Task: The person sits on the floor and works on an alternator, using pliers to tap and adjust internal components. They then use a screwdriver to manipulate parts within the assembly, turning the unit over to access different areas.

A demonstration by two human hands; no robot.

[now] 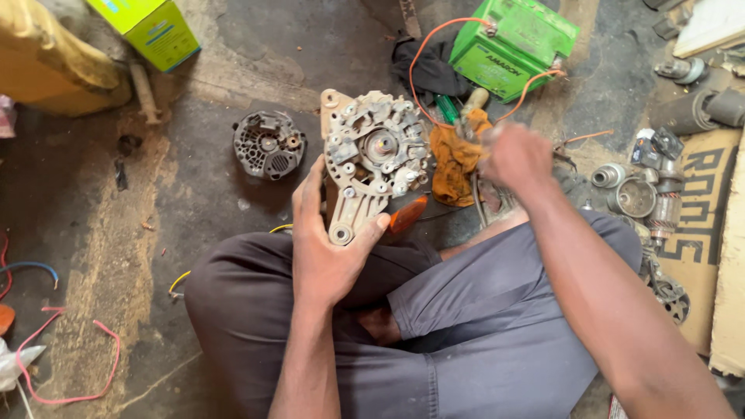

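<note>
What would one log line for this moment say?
left hand: holds alternator housing upright | right hand: blurred, over orange rag | nearby: green battery, round end cover

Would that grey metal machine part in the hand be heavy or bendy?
The grey metal alternator housing is probably stiff and heavy for its size: it looks like thick cast metal. The left hand grips only its lower lug, so it might tip sideways.
</note>
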